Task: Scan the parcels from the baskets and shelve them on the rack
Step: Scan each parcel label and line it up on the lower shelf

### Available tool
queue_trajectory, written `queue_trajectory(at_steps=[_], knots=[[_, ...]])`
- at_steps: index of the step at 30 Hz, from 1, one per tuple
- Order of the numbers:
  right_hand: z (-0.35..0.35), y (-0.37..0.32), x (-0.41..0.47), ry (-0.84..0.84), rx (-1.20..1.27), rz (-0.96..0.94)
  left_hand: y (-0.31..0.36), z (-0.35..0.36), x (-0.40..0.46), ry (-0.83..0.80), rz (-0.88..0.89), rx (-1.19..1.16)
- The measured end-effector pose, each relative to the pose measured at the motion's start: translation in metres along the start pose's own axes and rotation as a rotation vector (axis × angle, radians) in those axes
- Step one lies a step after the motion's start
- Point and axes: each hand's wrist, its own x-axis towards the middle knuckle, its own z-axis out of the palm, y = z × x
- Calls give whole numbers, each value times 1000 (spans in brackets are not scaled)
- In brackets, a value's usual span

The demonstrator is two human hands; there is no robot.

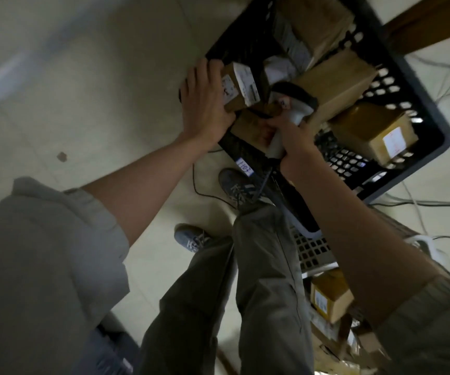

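Over the black basket (418,109) we went, and both hands were already in the thick of it. The left hand (205,104) had its fingers wrapped over the top of a small box (238,86), thumb tucked underneath, holding it up at the near left corner of the basket with its white labels turned towards the scanner. The right hand (286,133) was clenched round the pale handle of the scanner (293,104), whose dark head pointed at that small box from just beside it. A dark cable (264,182) dropped from the bottom of the handle.

Inside the basket, more brown parcels lay packed together: a big carton (337,82) just behind the scanner, another box (375,131) with a white label near the right wall, and a further one (318,23) at the far end. A white tag (245,167) with handwritten digits was stuck on the near rim.

Below, a pale basket (313,253) sat against the black one, and a small labelled box (329,296) lay beyond it among other parcels, partly hidden by the right forearm. The person's grey shoes (191,239) stood on the pale floor (110,77), and loose wires (435,201) trailed at the right.
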Motion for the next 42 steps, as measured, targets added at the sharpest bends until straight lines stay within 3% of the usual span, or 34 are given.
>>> queue_trajectory(at_steps=[15, 23, 31, 42], knots=[[38, -126, -370, -280, -81, -339, -19, -355, -136, 282, -113, -204], [63, -150, -562, -497, -214, -564, -56, -516, -251, 588, -190, -444], [102, -152, -674, -760, -347, -744, -102, -603, -340, 816, -272, -516], [130, -167, -741, -981, -573, -1077, -123, -659, -391, 949, -305, -443]])
